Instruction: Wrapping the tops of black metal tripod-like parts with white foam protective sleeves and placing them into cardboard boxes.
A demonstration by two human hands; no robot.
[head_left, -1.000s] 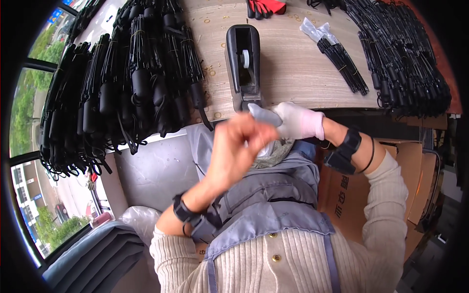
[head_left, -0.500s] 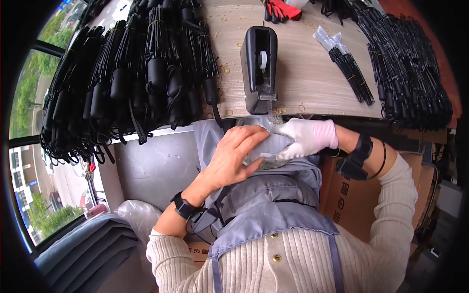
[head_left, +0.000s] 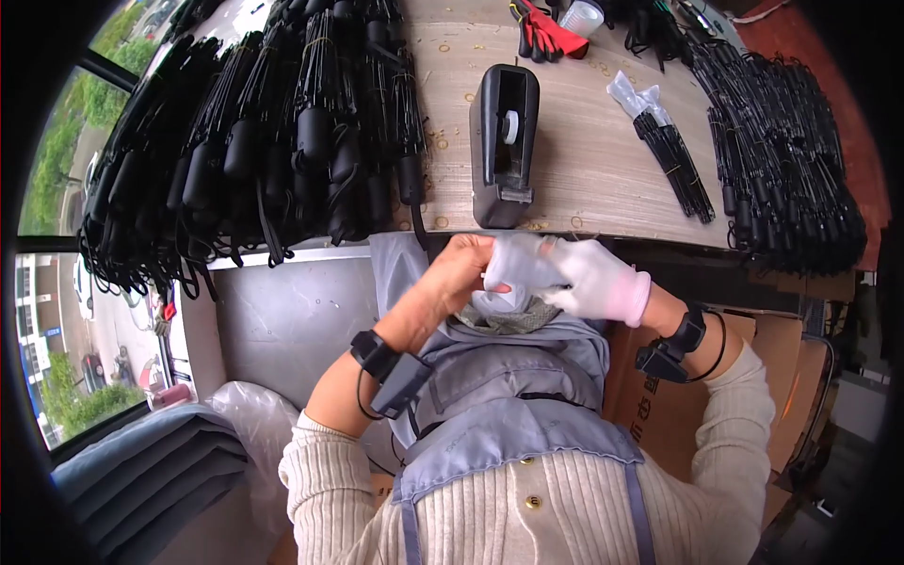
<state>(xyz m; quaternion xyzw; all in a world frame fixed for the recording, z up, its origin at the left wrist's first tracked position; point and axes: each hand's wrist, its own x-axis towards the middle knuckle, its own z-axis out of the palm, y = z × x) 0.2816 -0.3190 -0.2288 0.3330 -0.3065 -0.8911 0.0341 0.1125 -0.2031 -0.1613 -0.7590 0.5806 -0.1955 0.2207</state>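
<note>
A pale wood-grain counter (head_left: 584, 151) runs across the top, heaped on both sides with black folded umbrellas (head_left: 273, 141). A black tape dispenser (head_left: 504, 141) stands at its near edge, directly beyond the hands. Below that edge, over a grey apron (head_left: 508, 395), the bare left hand (head_left: 457, 278) and the white-gloved right hand (head_left: 589, 278) meet. Both sets of fingers are curled shut, pinching a thin clear plastic bag (head_left: 518, 264) between them. A small bagged bundle (head_left: 659, 141) lies farther right.
</note>
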